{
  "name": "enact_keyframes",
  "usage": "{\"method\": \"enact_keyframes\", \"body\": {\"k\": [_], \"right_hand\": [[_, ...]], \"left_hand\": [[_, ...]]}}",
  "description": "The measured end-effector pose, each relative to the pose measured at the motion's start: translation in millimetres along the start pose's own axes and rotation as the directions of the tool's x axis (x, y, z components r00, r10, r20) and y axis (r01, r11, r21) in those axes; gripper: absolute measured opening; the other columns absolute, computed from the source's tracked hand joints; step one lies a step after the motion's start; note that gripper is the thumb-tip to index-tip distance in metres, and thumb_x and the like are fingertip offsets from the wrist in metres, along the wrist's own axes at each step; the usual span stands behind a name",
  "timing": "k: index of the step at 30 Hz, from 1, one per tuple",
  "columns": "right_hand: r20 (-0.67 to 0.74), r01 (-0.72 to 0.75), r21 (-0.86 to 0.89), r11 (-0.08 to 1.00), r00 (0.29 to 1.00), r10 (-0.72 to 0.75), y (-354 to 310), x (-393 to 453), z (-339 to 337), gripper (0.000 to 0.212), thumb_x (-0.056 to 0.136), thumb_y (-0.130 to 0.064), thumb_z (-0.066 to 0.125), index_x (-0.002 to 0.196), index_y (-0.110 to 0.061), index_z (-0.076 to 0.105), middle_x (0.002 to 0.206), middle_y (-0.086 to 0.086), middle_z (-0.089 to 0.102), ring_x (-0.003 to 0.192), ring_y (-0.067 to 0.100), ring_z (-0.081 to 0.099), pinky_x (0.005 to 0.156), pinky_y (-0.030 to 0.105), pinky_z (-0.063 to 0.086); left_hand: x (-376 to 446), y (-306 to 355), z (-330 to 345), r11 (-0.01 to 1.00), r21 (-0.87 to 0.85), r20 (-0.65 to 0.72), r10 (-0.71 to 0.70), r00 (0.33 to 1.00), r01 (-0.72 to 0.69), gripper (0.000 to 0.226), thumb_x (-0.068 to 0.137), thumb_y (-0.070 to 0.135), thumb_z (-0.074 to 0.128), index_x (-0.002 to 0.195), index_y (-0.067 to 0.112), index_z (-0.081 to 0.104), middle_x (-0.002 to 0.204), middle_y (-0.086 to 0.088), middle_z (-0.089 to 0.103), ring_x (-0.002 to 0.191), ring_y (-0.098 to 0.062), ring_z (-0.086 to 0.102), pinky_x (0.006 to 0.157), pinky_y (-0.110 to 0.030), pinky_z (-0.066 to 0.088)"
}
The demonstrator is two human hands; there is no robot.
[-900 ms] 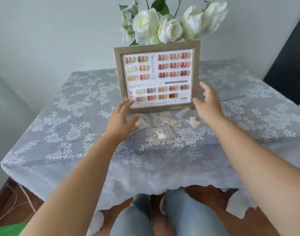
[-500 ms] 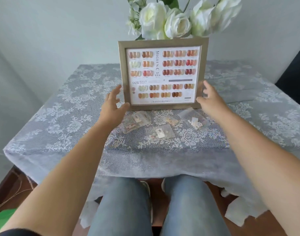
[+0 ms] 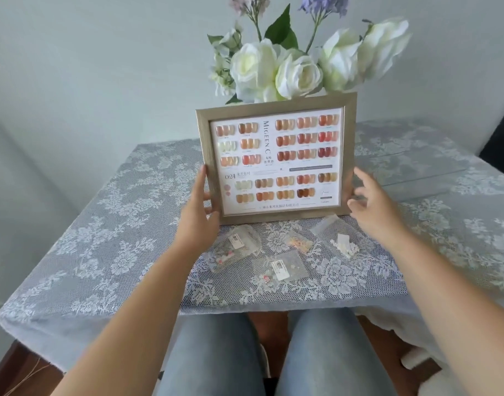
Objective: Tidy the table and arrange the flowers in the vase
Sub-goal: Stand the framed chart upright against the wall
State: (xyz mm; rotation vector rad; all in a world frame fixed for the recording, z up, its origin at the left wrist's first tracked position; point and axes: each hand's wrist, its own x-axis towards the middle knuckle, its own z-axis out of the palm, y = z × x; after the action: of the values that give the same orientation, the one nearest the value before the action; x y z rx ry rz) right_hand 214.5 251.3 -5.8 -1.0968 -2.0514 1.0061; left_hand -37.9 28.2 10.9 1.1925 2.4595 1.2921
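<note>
The picture frame [image 3: 276, 158] is gripped at its left edge by the left hand [image 3: 198, 215]; the right hand [image 3: 372, 207], spread, is just beside it. 4 packets [image 3: 281, 268] are left untidied on the table [image 3: 88, 224]; the flowers [image 3: 296, 70], behind, appear untouched.

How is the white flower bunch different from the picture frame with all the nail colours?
The white flowers are round, soft and plain pale; the frame is flat, square-cornered and full of orange, red and brown nail samples. The flowers rise behind and above the frame. The left hand grips the frame; nothing touches the flowers. Both stand upright.
</note>
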Motion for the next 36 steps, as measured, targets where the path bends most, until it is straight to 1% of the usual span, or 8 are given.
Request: {"method": "enact_keyframes", "body": {"k": [6,10,13,17,21,26,30,36], "right_hand": [[-0.067,-0.007,0.043,0.999,0.998,0.010,4.3,3.1,6.7,0.077,0.087,-0.010,0.068,0.142,-0.048,0.028,0.108,-0.013,0.059,0.093,0.001,0.060,0.084,0.033,0.052],[-0.111,0.018,0.053,0.998,0.994,-0.012,2.4,4.3,8.2,0.079,0.083,-0.011,0.072,0.135,-0.055,0.033,0.098,-0.022,0.060,0.090,-0.001,0.063,0.083,0.034,0.055],[-0.095,0.041,0.083,0.996,0.995,-0.033,-1.9,2.1,8.0,0.080,0.082,-0.011,0.073,0.134,-0.057,0.035,0.099,-0.022,0.063,0.087,-0.001,0.066,0.078,0.035,0.058],[-0.096,0.111,0.098,0.989,0.990,-0.102,-14.3,-7.3,12.2,0.080,0.080,-0.010,0.074,0.134,-0.056,0.035,0.094,-0.024,0.065,0.088,-0.012,0.063,0.078,0.026,0.055],[-0.091,0.198,0.129,0.972,0.978,-0.188,-36.4,-14.8,23.5,0.084,0.080,-0.011,0.075,0.115,-0.077,0.035,0.100,-0.022,0.065,0.094,-0.014,0.060,0.077,0.018,0.048],[-0.027,0.307,0.153,0.939,0.951,-0.307,-66.0,-15.5,56.7,0.085,0.080,-0.012,0.074,0.114,-0.078,0.034,0.102,-0.030,0.064,0.095,-0.011,0.061,0.070,0.001,0.045],[0.054,0.361,0.153,0.920,0.927,-0.372,-88.2,-2.6,90.7,0.085,0.081,-0.012,0.074,0.116,-0.078,0.034,0.100,-0.028,0.065,0.093,-0.009,0.063,0.069,0.010,0.051],[0.159,0.402,0.157,0.902,0.891,-0.425,-116.5,33.8,140.8,0.086,0.080,-0.012,0.074,0.119,-0.075,0.031,0.099,-0.025,0.064,0.089,-0.002,0.065,0.080,0.025,0.050]], "left_hand": [[5.8,-13.5,0.1,0.998,-0.042,0.014,0.041,0.999,-0.040,0.107,0.088,-0.008,0.057,0.141,0.066,0.002,0.108,0.023,0.054,0.099,-0.002,0.062,0.059,-0.030,0.060],[7.1,-17.7,-1.3,0.996,-0.082,-0.001,0.044,0.999,-0.044,0.109,0.086,-0.009,0.058,0.138,0.070,0.004,0.106,0.024,0.058,0.100,0.000,0.062,0.066,-0.035,0.061],[5.9,-19.7,-6.3,0.995,-0.078,-0.042,0.050,0.998,-0.054,0.107,0.087,-0.006,0.059,0.137,0.071,0.004,0.106,0.029,0.058,0.099,0.005,0.061,0.062,-0.029,0.059],[-1.1,-25.7,-22.1,0.994,-0.071,-0.093,0.080,0.992,-0.087,0.106,0.088,-0.005,0.060,0.140,0.068,0.004,0.112,0.026,0.058,0.100,0.005,0.062,0.064,-0.026,0.057],[-11.9,-40.0,-48.8,0.995,-0.061,-0.145,0.074,0.987,-0.084,0.105,0.088,-0.004,0.063,0.141,0.067,0.005,0.111,0.040,0.052,0.096,0.014,0.060,0.066,-0.027,0.058],[-16.1,-71.0,-86.4,0.996,-0.081,-0.199,0.010,0.980,-0.027,0.106,0.086,-0.007,0.063,0.143,0.064,0.008,0.111,0.043,0.054,0.097,0.010,0.063,0.068,-0.041,0.061],[-8.0,-99.3,-117.1,0.996,-0.083,-0.197,-0.038,0.980,0.021,0.107,0.085,-0.009,0.062,0.142,0.065,0.010,0.108,0.037,0.058,0.095,0.007,0.065,0.065,-0.041,0.062],[15.8,-134.2,-155.5,0.996,-0.089,-0.187,-0.040,0.982,0.023,0.106,0.085,-0.011,0.061,0.142,0.065,0.013,0.102,0.027,0.060,0.087,-0.002,0.069,0.066,-0.042,0.061]]}}
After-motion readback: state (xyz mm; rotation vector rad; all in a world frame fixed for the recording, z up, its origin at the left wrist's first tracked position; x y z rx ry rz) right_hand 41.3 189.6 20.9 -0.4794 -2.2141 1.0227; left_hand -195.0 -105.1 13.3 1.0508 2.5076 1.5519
